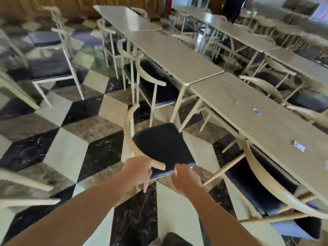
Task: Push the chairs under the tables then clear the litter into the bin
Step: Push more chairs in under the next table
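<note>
A cream chair with a dark blue seat (pixel 162 145) stands on the floor just left of the near table (pixel 252 114), out from under it. My left hand (pixel 137 172) grips the near end of its curved backrest (pixel 130 134). My right hand (pixel 183 178) holds the near edge of the seat cushion. Small pieces of litter lie on the near table: a wrapper (pixel 257 111) and another wrapper (pixel 299 146).
A second table (pixel 177 55) and a third table (pixel 124 16) run away in a row, chairs tucked beside them. A chair (pixel 262 181) sits under the near table at right. Loose chairs (pixel 51 68) stand at left on the checkered floor. A person (pixel 234 8) stands far back.
</note>
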### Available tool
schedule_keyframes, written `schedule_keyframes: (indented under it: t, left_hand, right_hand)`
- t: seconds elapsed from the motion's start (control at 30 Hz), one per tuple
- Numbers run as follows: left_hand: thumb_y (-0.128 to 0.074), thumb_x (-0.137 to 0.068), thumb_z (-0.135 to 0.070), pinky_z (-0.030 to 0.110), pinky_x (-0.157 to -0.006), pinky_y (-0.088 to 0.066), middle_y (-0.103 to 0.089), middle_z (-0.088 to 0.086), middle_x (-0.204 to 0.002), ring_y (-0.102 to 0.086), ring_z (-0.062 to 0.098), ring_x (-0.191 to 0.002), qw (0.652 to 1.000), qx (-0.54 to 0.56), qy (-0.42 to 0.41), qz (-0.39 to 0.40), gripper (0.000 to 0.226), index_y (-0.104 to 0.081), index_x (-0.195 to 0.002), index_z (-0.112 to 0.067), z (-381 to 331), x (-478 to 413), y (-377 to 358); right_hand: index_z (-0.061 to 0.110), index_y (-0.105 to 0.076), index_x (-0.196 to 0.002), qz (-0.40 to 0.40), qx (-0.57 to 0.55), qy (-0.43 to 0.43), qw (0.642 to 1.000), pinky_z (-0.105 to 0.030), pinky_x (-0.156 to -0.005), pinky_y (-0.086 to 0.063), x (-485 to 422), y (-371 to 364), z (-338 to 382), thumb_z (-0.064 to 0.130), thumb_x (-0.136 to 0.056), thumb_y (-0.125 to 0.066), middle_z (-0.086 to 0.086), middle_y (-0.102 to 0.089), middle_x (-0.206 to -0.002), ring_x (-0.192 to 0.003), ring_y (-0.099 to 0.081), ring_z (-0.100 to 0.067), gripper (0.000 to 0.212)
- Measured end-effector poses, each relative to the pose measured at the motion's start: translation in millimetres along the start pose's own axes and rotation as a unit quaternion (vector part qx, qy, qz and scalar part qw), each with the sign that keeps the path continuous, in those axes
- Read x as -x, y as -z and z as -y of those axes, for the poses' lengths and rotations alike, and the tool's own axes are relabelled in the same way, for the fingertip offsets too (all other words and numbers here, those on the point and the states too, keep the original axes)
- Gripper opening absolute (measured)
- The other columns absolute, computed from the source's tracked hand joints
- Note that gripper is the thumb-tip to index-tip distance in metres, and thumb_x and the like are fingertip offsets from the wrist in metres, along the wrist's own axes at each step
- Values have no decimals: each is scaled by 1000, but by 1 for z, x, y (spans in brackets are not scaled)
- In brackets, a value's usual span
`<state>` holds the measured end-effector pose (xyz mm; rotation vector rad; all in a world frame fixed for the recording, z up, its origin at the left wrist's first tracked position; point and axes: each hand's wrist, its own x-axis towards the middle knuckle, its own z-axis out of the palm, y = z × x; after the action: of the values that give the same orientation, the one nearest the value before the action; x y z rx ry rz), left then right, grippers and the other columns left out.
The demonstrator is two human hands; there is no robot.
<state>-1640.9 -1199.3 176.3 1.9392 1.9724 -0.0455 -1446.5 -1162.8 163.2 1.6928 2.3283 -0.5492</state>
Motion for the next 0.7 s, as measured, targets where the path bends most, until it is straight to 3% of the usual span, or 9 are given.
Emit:
schedule_keyframes:
  t: [0.2, 0.3, 0.47, 0.7]
  left_hand:
    - [-42, -103, -33, 32, -71, -45, -56, 0, -98, -64, 22, -94, 1000, -16, 26, 5, 25, -53, -120, -18, 63, -25, 8]
    - [-43, -103, -35, 36, -80, -55, -62, 0, -105, -66, 21, -95, 1000, -18, 25, 3, 27, -52, -123, -20, 85, -49, 7]
    - [-44, -102, -34, 40, -83, -57, -65, 1, -110, -67, 23, -97, 999, -44, 4, 21, 26, -53, -122, -19, 121, -104, 18]
    - [-45, -101, -33, 37, -71, -55, -65, 1, -107, -66, 22, -91, 995, -89, -24, 39, 26, -56, -120, -19, 174, -182, 41]
  right_hand:
    - [18, -56, -109, 19, -42, 15, 999, -37, -76, -53, -38, -11, 56, 33, -98, -44, 2, -55, -97, -89, -64, -23, 22]
    - [16, -55, -109, 32, -53, 32, 998, -35, -76, -50, -67, -16, 72, 31, -99, -45, 0, -54, -100, -95, -62, -24, 21]
    - [18, -49, -101, 42, -65, 14, 997, -40, -79, -52, -136, -13, 93, 31, -98, -44, -2, -53, -100, -95, -58, -25, 14]
    - [17, -51, -111, 67, -101, -27, 992, -38, -80, -49, -213, -14, 116, 42, -100, -46, 0, -49, -104, -103, -55, -24, 28]
